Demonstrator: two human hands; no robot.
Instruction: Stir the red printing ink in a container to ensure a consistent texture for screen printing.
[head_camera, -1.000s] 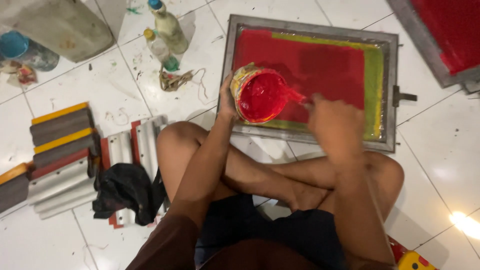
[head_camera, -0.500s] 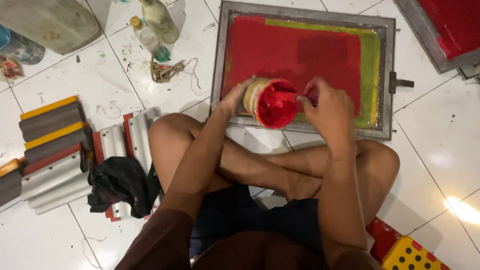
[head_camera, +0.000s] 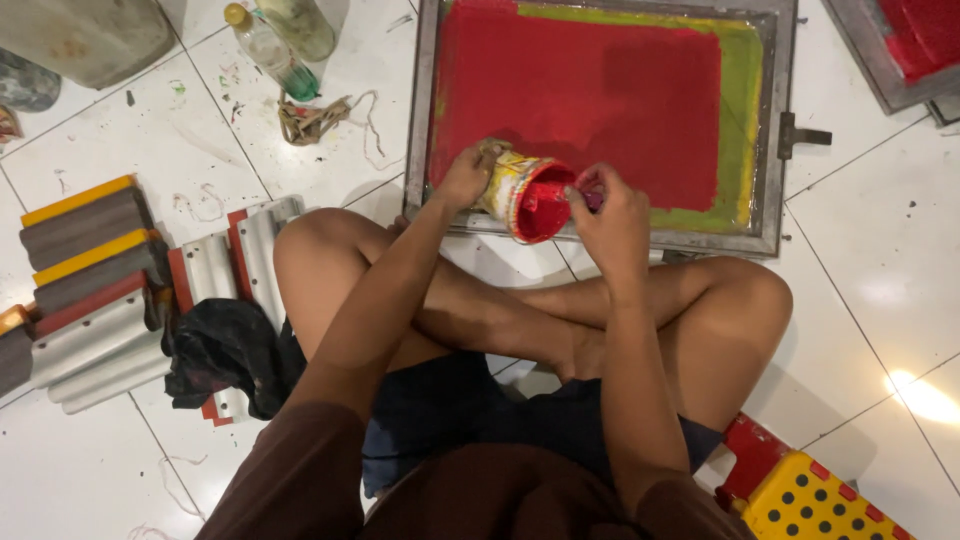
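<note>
**Tipping a red paint can over a printing screen**

Gripping the tilted paint can (head_camera: 525, 195), the left hand (head_camera: 466, 176) holds it above the framed screen's (head_camera: 600, 90) near edge on the floor. The right hand (head_camera: 610, 215), fingers curled at the can's mouth, pinches something small, unclear what.

Glossy white floor tiles (head_camera: 880, 290), metal-framed screen (head_camera: 770, 130)

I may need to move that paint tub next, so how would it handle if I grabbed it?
The paint tub looks small and round, so on its side it would probably roll. It is open and tilted, held by the left hand, with red paint inside that could spill. Paint smears on its wall suggest a slippery grip; the right hand is at its mouth.
</note>
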